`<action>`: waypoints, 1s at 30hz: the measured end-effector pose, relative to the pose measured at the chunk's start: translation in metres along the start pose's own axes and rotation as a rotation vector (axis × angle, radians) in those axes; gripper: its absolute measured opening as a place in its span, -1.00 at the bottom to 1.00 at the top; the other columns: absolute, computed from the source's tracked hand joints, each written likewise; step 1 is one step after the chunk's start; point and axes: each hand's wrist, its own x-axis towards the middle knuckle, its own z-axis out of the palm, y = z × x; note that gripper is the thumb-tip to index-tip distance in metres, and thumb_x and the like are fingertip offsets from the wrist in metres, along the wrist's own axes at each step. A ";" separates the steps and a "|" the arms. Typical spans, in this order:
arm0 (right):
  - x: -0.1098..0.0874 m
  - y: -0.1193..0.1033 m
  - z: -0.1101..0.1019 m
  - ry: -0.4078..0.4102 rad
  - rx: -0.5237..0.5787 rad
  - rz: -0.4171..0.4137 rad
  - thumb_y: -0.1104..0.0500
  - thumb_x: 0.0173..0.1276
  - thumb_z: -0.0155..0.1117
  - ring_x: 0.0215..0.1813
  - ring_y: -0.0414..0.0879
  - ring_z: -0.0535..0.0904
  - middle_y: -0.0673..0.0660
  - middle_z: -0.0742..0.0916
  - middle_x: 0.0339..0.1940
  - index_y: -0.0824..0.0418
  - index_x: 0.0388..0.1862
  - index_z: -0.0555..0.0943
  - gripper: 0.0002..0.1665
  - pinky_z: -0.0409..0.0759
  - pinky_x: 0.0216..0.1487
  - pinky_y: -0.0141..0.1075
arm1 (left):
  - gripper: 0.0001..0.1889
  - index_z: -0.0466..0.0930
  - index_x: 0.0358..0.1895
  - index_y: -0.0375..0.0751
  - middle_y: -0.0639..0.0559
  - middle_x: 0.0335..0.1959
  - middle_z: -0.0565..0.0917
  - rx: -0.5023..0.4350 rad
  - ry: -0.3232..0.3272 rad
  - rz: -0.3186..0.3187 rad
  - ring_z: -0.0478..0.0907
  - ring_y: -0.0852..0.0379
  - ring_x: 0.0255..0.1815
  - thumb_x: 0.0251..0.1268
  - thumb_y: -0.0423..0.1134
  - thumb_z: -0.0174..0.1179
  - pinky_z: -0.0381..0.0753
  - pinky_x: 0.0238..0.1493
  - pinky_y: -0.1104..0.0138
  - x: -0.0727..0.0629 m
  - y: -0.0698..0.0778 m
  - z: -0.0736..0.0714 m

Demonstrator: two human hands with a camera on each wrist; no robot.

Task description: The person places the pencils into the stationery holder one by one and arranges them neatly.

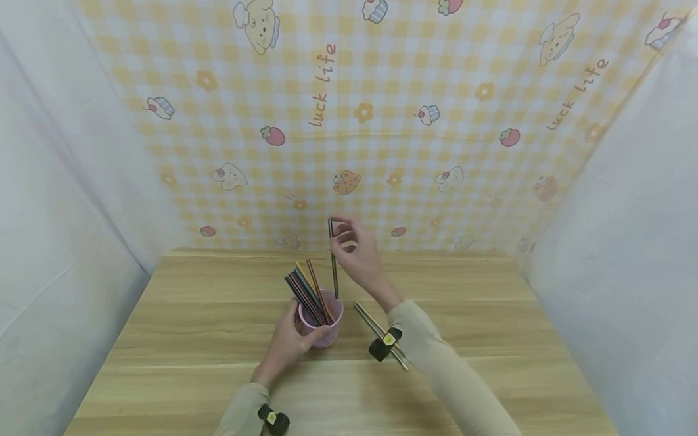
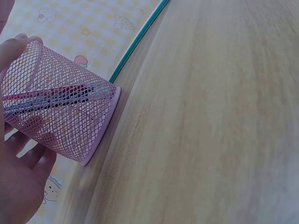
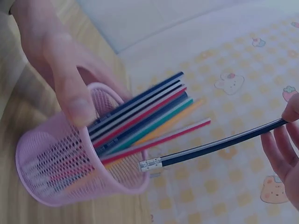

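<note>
A pink mesh pencil cup [image 1: 322, 337] stands on the wooden table, with several striped pencils [image 3: 140, 114] leaning inside it. My left hand [image 1: 288, 340] grips the cup, the thumb at its rim and the fingers around the side, as the left wrist view also shows the mesh wall [image 2: 60, 102]. Above the cup, my right hand [image 1: 356, 250] pinches a dark striped pencil [image 3: 219, 142] near its upper end. That pencil hangs eraser end down, its metal ferrule at the cup's rim; whether it touches the rim I cannot tell.
Loose pencils [image 1: 373, 321] lie on the table [image 1: 211, 356] right of the cup, partly under the right forearm. A teal pencil [image 2: 140, 39] shows beyond the cup's base. A checked cloth [image 1: 304, 169] hangs behind; white sheets [image 1: 36, 195] enclose both sides.
</note>
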 end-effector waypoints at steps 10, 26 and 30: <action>-0.014 0.012 0.029 -0.052 -0.027 -0.043 0.44 0.29 0.25 -0.21 0.06 0.70 0.27 0.70 -0.16 0.27 0.24 0.53 -0.49 0.77 -0.32 -0.38 | -0.20 0.27 0.44 -0.36 -0.30 0.28 0.57 0.026 -0.021 0.009 0.56 -0.23 0.29 0.17 -0.28 0.49 0.60 0.30 -0.08 -0.001 0.022 -0.004; -0.032 0.042 0.024 -0.126 -0.082 -0.005 0.45 0.34 0.25 -0.21 0.05 0.67 0.26 0.70 -0.17 0.31 0.19 0.55 -0.57 0.77 -0.26 -0.25 | -0.22 0.34 0.38 -0.18 -0.20 0.22 0.61 -0.041 -0.002 0.016 0.59 -0.15 0.24 0.09 -0.24 0.54 0.64 0.26 -0.03 0.003 -0.006 0.000; -0.033 0.045 0.016 -0.115 -0.097 0.005 0.45 0.36 0.25 -0.21 0.13 0.68 0.31 0.70 -0.16 0.34 0.17 0.56 -0.60 0.75 -0.30 -0.28 | -0.26 0.35 0.33 -0.35 -0.33 0.18 0.61 -0.032 0.009 0.038 0.60 -0.25 0.21 0.08 -0.35 0.52 0.65 0.22 -0.09 0.002 -0.002 0.000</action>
